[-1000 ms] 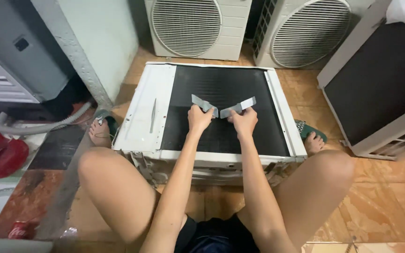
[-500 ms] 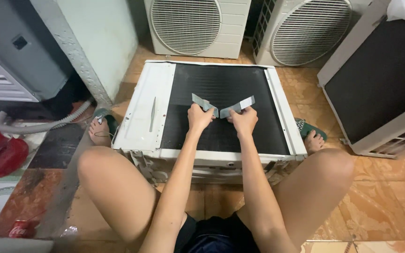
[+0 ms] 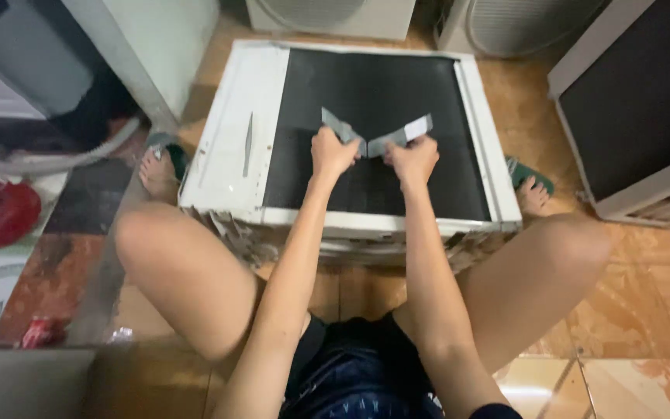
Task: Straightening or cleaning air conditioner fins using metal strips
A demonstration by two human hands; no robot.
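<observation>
Both hands' fingers pinch flat grey metal combs [image 3: 372, 136] against the black finned coil [image 3: 374, 85].

Soft, even indoor light is falling from above, leaving the white casing [image 3: 234, 140] bright but not blown out; the black mesh panel [image 3: 374, 116] is swallowing detail and reading as a flat dark field; a faint sheen is showing on the orange floor tiles [image 3: 645, 310] at lower right; shadows are lying shallow under the knees and deep in the upper left corner; the grey strips [image 3: 378, 138] are looking slightly soft, possibly from motion; the frame edges are bowing outward with wide-angle distortion; the lower left corner is smearing into blur.
</observation>
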